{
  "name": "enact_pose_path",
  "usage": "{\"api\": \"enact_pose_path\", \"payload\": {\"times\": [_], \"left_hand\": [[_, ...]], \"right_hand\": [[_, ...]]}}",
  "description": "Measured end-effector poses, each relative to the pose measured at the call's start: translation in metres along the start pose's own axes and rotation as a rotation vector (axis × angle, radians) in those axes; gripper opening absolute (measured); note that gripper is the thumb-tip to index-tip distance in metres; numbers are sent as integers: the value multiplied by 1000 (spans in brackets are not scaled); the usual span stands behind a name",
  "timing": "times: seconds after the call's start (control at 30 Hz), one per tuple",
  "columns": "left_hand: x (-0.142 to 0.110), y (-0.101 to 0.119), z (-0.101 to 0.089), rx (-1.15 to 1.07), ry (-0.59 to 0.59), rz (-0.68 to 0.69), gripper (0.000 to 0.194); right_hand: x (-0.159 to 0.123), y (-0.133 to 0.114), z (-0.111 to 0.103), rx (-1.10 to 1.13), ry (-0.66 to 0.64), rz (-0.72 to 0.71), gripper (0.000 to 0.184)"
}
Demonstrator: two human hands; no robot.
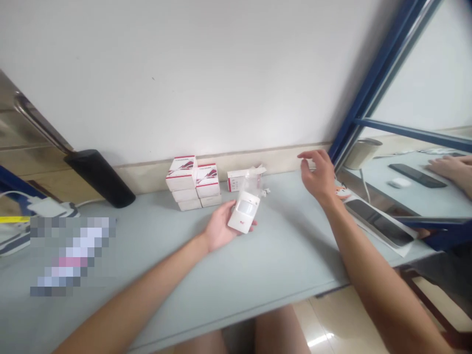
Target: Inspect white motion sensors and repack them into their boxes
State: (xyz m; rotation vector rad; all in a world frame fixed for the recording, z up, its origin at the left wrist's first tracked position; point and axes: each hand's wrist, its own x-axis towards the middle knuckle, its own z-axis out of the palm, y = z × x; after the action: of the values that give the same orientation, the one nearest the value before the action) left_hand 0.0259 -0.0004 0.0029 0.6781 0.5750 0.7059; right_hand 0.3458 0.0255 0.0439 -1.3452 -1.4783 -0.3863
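Note:
My left hand is closed around a white motion sensor with a pale, curved window and a small red mark on its front. A clear plastic bag sticks up from behind the sensor's far end. My right hand is raised at the far right of the desk, apart from the sensor. Its thumb and index finger are spread, with nothing visible between them. Just beyond the bag lies a white and red box with a flap up. Small white pieces rest beside it.
Several white and red boxes are stacked against the wall. To the left stand a black cylinder and a white power adapter; a blurred-out item lies nearby. A dark phone lies at right, beside a blue-framed partition. Another person's hand shows beyond it.

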Motion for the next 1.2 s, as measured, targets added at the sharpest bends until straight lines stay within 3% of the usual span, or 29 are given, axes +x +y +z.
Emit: {"api": "enact_pose_path", "payload": {"times": [0.1,0.23,0.3,0.4,0.53,0.67,0.93,1.2], "left_hand": [[-1,-1,0,60,6,21,38],[-3,-2,0,129,17,18,38],[-4,-1,0,139,13,16,36],[-3,1,1,130,9,13,35],[-3,2,3,128,14,10,36],[-4,1,3,142,17,18,34],[-3,2,1,171,11,5,36],[-3,2,2,170,12,20,33]], "right_hand": [[-35,24,-55,-220,-48,143,26],[-117,55,-135,-623,-115,267,40],[-149,71,-164,-687,-143,287,43],[-171,92,-188,-576,-274,291,51],[-176,108,-197,-469,-309,420,78],[-183,112,-195,-407,-249,519,85],[-186,108,-194,-447,-242,488,78],[-176,97,-197,-604,-396,504,66]]}}
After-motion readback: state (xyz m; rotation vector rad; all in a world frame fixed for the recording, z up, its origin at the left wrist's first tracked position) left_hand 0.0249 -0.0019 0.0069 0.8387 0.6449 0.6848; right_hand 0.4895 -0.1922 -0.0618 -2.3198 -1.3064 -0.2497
